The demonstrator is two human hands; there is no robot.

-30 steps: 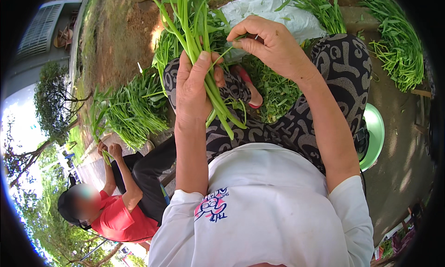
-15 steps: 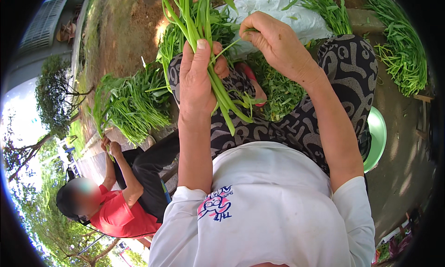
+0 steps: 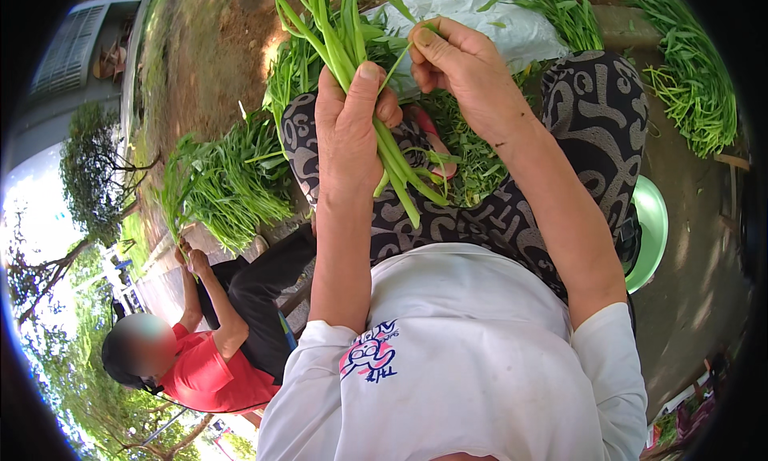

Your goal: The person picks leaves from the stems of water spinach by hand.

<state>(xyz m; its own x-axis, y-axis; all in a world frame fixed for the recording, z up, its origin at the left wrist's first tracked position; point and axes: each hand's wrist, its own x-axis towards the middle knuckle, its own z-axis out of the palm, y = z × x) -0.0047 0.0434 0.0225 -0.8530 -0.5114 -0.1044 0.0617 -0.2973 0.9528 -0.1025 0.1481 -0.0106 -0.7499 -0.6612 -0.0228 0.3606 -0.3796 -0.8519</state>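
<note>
My left hand point(image 3: 356, 129) is wrapped round a bunch of water spinach point(image 3: 340, 41), its leafy ends pointing away and its cut stems hanging below my palm. Beside it, my right hand point(image 3: 468, 73) pinches a thin green stalk between thumb and fingertips. That stalk stretches across to the bunch near my left thumb. Both hands are above my lap, over patterned trousers. Loose green leaves point(image 3: 476, 173) lie heaped on the ground between my legs.
A white plastic sack point(image 3: 524, 37) lies ahead with greens on it. Piles of greens point(image 3: 240, 193) stand left and far right point(image 3: 700, 85). A light green basin point(image 3: 652, 237) is by my right leg. At left, a co-worker in a red shirt point(image 3: 216, 377) holds greens.
My right hand has turned and shifted slightly, so more of its thumb and curled fingers show. The bunch and my left hand have moved a little.
</note>
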